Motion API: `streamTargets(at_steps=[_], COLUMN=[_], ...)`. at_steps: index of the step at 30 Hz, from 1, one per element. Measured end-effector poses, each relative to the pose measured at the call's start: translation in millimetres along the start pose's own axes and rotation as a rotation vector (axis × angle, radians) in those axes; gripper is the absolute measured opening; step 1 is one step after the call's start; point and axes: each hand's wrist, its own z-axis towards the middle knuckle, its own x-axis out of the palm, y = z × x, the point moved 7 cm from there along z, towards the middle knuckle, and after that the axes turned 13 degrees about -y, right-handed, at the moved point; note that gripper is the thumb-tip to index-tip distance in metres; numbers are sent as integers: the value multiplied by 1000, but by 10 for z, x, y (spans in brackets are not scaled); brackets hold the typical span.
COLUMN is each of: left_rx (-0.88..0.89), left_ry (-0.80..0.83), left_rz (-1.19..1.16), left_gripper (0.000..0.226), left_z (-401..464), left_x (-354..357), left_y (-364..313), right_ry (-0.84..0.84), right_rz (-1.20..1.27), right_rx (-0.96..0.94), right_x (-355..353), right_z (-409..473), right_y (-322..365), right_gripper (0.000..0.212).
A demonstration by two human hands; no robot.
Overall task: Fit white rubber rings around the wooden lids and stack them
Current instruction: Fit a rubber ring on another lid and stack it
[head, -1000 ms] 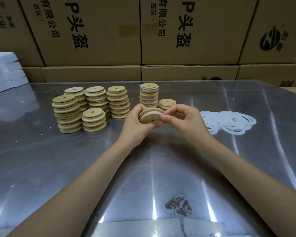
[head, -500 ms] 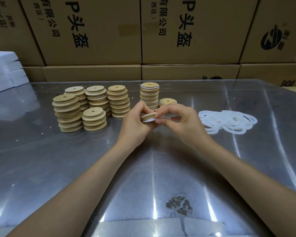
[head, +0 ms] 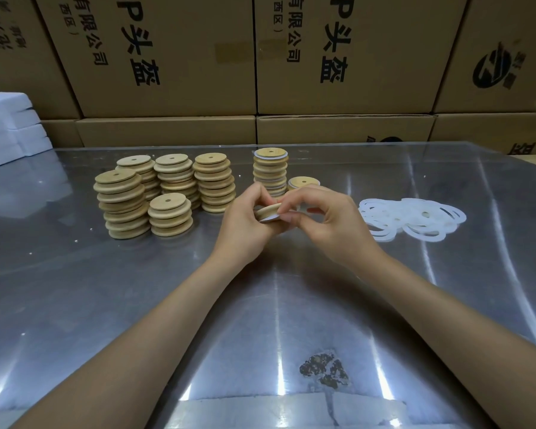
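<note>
Glossy metal table (head: 106, 305), stacked cardboard boxes (head: 167, 57)

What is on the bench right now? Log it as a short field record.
left hand: grips the wooden lid
right hand: fingers pinch the white ring at the lid's edge
ringed stacks: tall stack and short stack, behind the hands
plain stacks: five, on the left
loose rings: pile, on the right
surface: shiny metal table

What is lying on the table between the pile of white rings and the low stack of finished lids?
Nothing: in the head view, only bare table separates the rings from the low stack. The right hand sits just in front.
</note>
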Motion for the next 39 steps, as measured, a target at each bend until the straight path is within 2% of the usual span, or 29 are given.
streamTargets(at_steps=[7, 12, 15, 18, 20, 22, 26, 28, 30, 34, 39], left_rx=[-10, 45, 17, -88, -202, -306, -388, -363, -323, -375, -414], left_ry=[18, 11, -5, 19, 82, 138, 264, 344, 369, 330, 204], left_rz=[-65, -54, -82, -177, -257, -332, -437, -442, -424, -375, -278], left_gripper=[36, 42, 42, 39, 30, 27, 59, 69, 66, 61, 52], left_z=[-10, -14, -10, -34, -76, -116, -156, -181, -191, -185, -128], left_x=[9, -3, 1, 39, 86, 121, 202, 253, 269, 218, 123], left_y=[-34, -78, -85, -64, -29, 14, 53, 31, 7, 38, 106], right_ry=[9, -37, -68, -45, -7, -8, -152, -202, -217, -192, -77], right_rz=[64, 9, 190, 394, 405, 429, 490, 503, 478, 377, 233], right_rx=[50, 39, 186, 433, 580, 664, 772, 801, 814, 819, 736], right_x=[8, -22, -27, 18, 43, 43, -34, -63, -85, -95, -22], right_z=[11, 0, 10, -36, -95, -119, -126, -140, -144, -149, -131], right_y=[3, 7, -57, -186, -301, -374, -454, -479, -500, -522, -481], right_gripper=[9, 9, 21, 9, 2, 7, 21, 26, 26, 14, 24])
